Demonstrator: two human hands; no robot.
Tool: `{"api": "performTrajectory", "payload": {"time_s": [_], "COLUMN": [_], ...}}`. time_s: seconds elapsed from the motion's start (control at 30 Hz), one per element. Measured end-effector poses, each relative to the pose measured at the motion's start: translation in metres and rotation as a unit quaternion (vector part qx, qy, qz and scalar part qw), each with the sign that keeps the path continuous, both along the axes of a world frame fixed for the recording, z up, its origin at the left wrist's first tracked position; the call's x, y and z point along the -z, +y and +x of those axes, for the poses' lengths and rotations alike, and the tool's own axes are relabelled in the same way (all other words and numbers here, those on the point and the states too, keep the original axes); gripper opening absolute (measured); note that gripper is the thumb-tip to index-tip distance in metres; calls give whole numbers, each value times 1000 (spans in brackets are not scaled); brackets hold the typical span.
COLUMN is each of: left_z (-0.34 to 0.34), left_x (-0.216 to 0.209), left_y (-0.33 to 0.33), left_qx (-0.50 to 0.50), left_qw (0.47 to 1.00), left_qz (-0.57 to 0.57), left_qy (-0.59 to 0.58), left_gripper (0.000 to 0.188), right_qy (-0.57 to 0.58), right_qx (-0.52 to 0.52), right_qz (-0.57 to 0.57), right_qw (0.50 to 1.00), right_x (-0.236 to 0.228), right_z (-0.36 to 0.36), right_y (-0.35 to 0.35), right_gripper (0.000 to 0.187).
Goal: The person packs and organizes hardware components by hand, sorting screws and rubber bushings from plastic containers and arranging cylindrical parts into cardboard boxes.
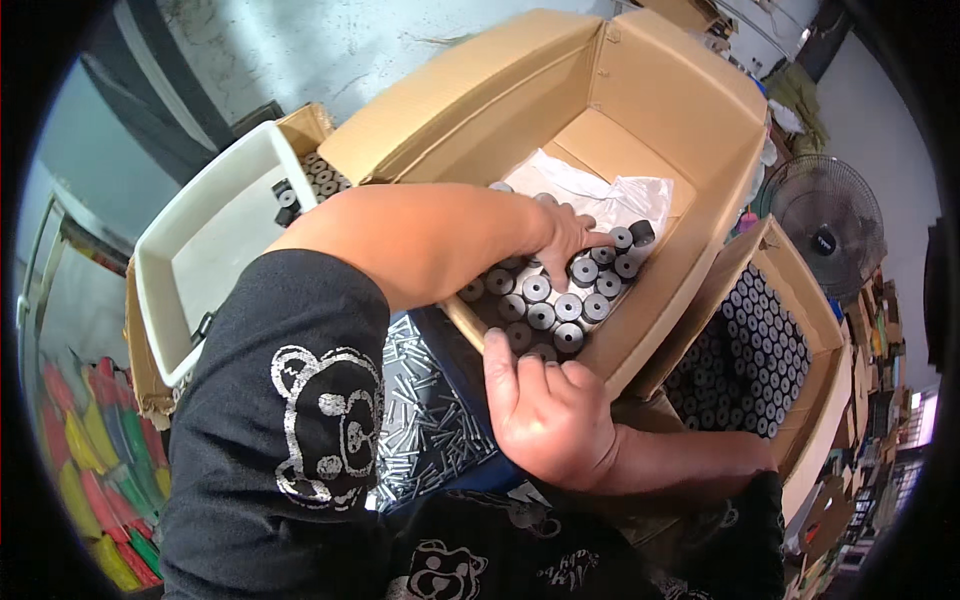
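Black-and-grey rubber cylinders with central holes cover part of the bottom of a large cardboard box. Reaching down into this box, my left hand has its fingers spread, the thumb and a finger among the cylinders. Whether its fingertips touch any of them is hard to see. At the box's near wall my right hand is closed on the rim, its fingers curled over the edge and their tips partly hidden. A crumpled white plastic sheet lies beyond the cylinders inside the box.
Below the box, a blue bin holds many metal bolts. A white tray with a few black pieces stands left. To the right, another cardboard box is filled with similar cylinders; a fan stands behind it. Colourful bundles lie lower left.
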State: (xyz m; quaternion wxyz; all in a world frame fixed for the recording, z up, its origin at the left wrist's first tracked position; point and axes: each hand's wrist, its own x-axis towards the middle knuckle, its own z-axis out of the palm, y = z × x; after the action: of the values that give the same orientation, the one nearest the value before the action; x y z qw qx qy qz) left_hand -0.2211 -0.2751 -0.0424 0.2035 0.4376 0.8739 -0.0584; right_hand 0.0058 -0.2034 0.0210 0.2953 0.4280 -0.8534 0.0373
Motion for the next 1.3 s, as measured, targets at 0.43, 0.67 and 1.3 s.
{"api": "performTrajectory", "payload": {"time_s": [0.43,0.67,1.3], "left_z": [19,13,210], "left_x": [47,14,-187], "left_y": [-3,-18,-157], "left_qx": [-4,-11,-225], "left_qw": [980,991,973], "left_qz": [33,2,55], "left_qy": [198,130,-24], "left_gripper": [85,67,18], "right_qy": [20,-20,26], "right_qx": [-10,-8,40], "right_qz": [60,10,7], "right_qw": [998,1000,999], "right_x": [2,5,0], "right_z": [-11,-22,-25], "right_y": [13,4,20], "right_gripper": [31,33,32]}}
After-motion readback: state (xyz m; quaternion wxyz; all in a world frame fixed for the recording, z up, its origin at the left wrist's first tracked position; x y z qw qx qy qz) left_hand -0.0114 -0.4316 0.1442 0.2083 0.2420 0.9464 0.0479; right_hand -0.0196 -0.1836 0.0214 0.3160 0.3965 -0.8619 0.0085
